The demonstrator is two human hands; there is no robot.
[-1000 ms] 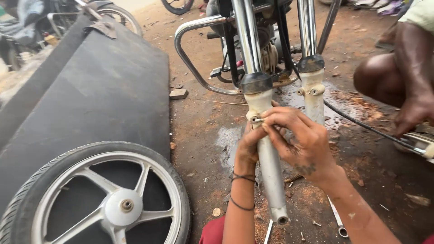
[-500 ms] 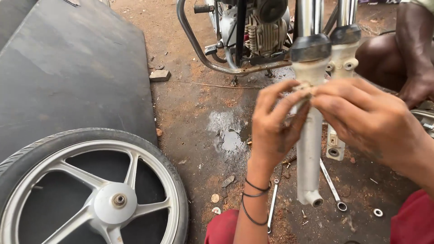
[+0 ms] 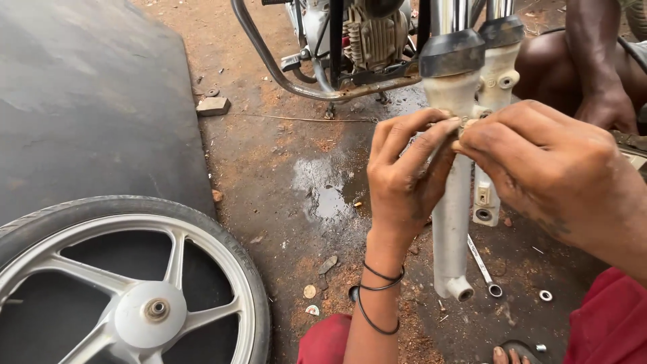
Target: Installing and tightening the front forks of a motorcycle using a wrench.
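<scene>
My left hand [image 3: 404, 178] and right hand [image 3: 539, 162] meet fingertip to fingertip at the upper part of the near fork leg [image 3: 453, 222], both pinched closed on a small fitting there that I cannot identify. The fork leg hangs upright above the dirt ground [image 3: 283, 168], with a spanner [image 3: 484, 264] lying just behind its lower end and a loose wheel [image 3: 128, 283] well apart at the ground's lower left.

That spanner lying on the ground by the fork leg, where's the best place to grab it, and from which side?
Take the spanner by the bare middle of its shaft, coming from above and from the right. It lies flat on the dirt with its upper end running behind the fork leg, so the lower ring end and mid-shaft are the free parts. The right hand looks nearer.
</scene>
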